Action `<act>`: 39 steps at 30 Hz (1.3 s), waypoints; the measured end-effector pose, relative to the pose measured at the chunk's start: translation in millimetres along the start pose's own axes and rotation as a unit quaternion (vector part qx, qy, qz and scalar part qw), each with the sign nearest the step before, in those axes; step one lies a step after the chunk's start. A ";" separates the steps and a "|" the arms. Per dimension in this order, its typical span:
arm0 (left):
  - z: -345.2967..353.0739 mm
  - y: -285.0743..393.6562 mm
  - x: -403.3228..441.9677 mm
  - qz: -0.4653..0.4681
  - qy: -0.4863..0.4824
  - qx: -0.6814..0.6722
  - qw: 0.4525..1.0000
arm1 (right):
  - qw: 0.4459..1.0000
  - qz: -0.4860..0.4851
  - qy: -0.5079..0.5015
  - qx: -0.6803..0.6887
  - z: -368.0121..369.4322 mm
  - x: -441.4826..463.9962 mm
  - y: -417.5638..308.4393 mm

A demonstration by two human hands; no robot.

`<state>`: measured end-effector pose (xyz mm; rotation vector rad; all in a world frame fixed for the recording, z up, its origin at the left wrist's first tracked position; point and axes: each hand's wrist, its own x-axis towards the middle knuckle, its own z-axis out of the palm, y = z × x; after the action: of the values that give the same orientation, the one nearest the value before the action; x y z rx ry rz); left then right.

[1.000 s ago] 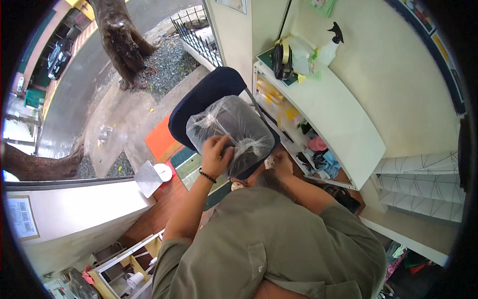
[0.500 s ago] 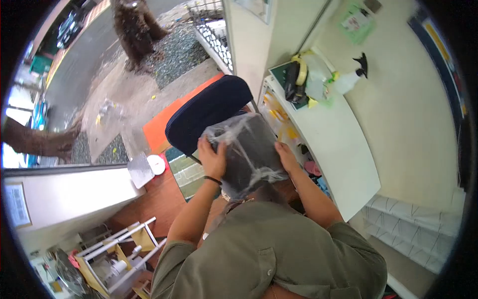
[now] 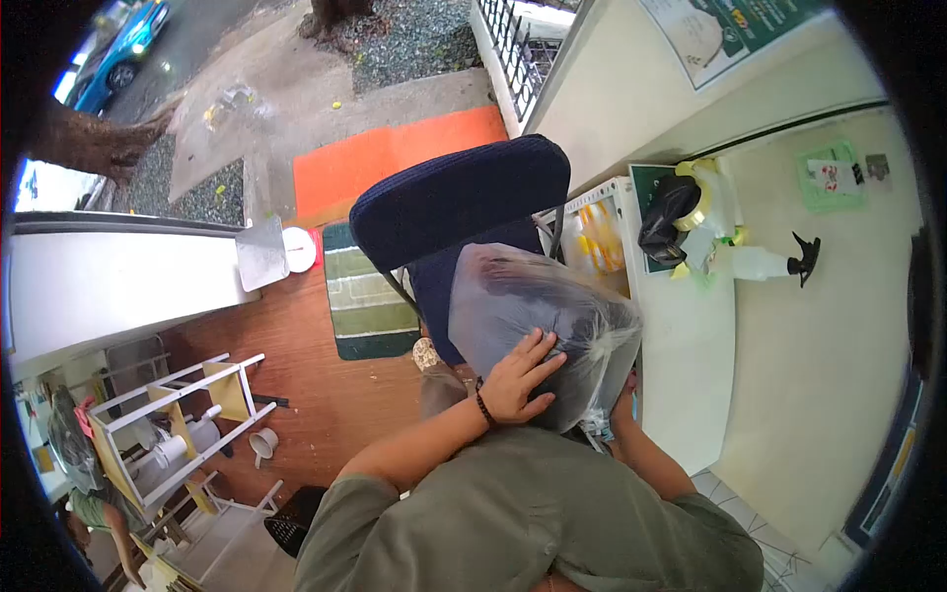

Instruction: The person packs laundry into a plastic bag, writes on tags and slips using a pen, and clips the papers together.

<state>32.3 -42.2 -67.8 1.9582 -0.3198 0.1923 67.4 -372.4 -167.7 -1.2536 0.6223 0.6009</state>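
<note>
A clear plastic bag [image 3: 518,316] with dark contents rests over the seat of a dark blue chair [image 3: 459,202], close to my torso. My left hand [image 3: 523,378] lies on the near side of the bag with its fingers spread; a beaded bracelet is round the wrist. At the bag's lower right edge is my right hand [image 3: 623,405], partly covered by the bag, its fingers mostly hidden. Gathered plastic bunches near it at the bag's right side.
A white counter [image 3: 681,365] on the right bears a spray bottle [image 3: 769,263] and a black item with tape. Left are a green mat [image 3: 370,296], a white frame rack [image 3: 178,424], a cup [image 3: 263,444] and another person's arm [image 3: 123,543]. An orange mat [image 3: 395,158] lies behind the chair.
The view has turned. The bag has been turned and moved right of the chair's middle. My left hand now lies flat on it; my right hand has gone from its side to its lower edge.
</note>
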 end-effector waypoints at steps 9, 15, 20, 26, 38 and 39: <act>25.8 -18.4 5.3 0.068 -0.033 0.025 0.997 | 0.984 0.085 -0.056 0.147 28.7 -21.6 -13.3; 38.9 -107.3 -21.1 -0.211 0.243 -0.063 0.945 | 0.997 0.021 -0.022 0.073 -41.6 7.4 41.4; 27.4 -259.4 -44.8 -0.441 0.282 -0.245 0.816 | 0.989 0.029 0.141 0.033 -29.9 -12.0 59.7; 4.8 -342.9 -34.7 -0.503 0.162 -0.668 0.524 | 0.979 0.060 0.178 0.081 -55.4 -15.6 88.1; -16.6 -297.9 -39.9 -0.481 0.181 -0.587 0.626 | 0.988 0.052 0.140 0.027 -51.7 28.8 62.7; -23.2 -280.3 -46.6 -0.481 0.195 -0.570 0.637 | 0.989 0.050 0.136 0.024 -48.2 30.1 62.6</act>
<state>75.3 90.1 -316.6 0.5525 0.7723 -0.2604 38.8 -404.3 -240.6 -1.2753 0.9265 0.4970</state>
